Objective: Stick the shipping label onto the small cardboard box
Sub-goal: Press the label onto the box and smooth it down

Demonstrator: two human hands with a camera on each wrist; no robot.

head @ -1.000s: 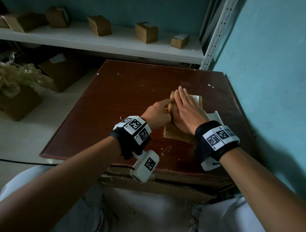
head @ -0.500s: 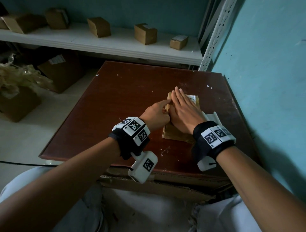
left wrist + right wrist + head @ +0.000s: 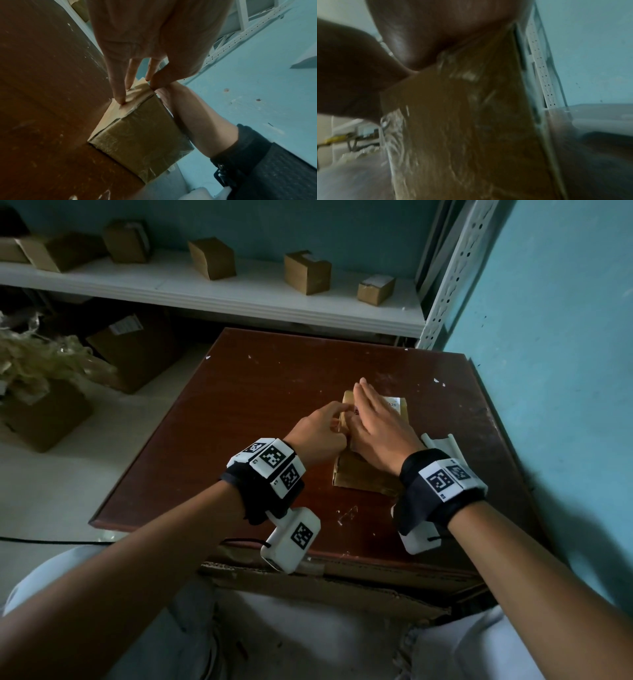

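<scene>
The small cardboard box [image 3: 363,481], wrapped in clear tape, lies on the dark red table [image 3: 274,392]. My right hand [image 3: 368,405] lies flat on its top with straight fingers, covering most of the white shipping label [image 3: 392,404]; only the label's far right corner shows. My left hand [image 3: 334,419] is at the box's left edge. In the left wrist view its fingers [image 3: 120,97] press straight against the taped side of the box [image 3: 140,135], and the thumb touches the top edge. The right wrist view is blurred and shows the palm on the box [image 3: 471,121].
White backing paper [image 3: 442,443] lies just right of the box, close to the blue wall [image 3: 565,371]. A white shelf [image 3: 239,299] behind the table carries several small boxes. Larger cartons [image 3: 137,350] stand on the floor at the left. Flat cardboard [image 3: 325,587] sticks out under the table's front edge.
My right hand has slid a little to the left across the box top, still flat. The left hand stays at the box's left edge.
</scene>
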